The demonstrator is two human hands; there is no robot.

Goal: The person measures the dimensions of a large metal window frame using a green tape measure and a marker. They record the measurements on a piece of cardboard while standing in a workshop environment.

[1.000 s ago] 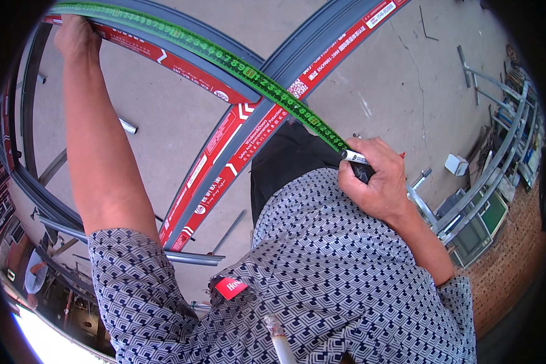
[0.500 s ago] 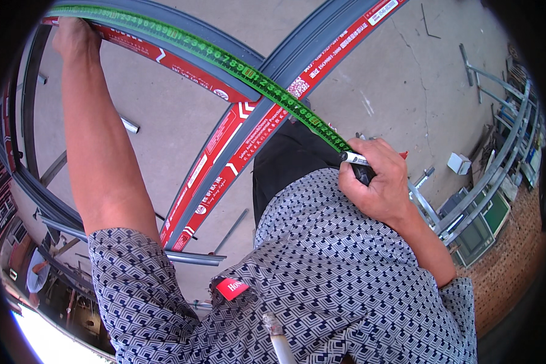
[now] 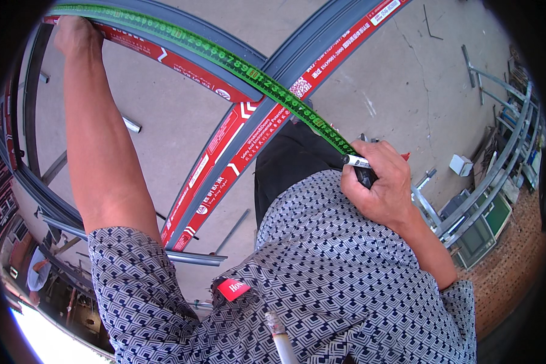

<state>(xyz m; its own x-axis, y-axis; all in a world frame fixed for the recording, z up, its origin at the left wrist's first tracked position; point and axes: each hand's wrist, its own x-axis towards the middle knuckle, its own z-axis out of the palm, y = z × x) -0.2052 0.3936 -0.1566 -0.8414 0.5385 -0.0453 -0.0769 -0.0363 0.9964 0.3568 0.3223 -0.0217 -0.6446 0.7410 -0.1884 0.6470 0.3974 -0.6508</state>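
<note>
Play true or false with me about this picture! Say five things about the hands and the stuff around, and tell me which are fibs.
1. The measuring tape is green. True.
2. The left hand is at the picture's upper left, by the tape. True.
3. The left hand holds the white marker. False: the right hand does.
4. The tape crosses a long red-and-grey bar. True.
5. The shirt is plain red. False: it has a dark-and-pale pattern.
</note>
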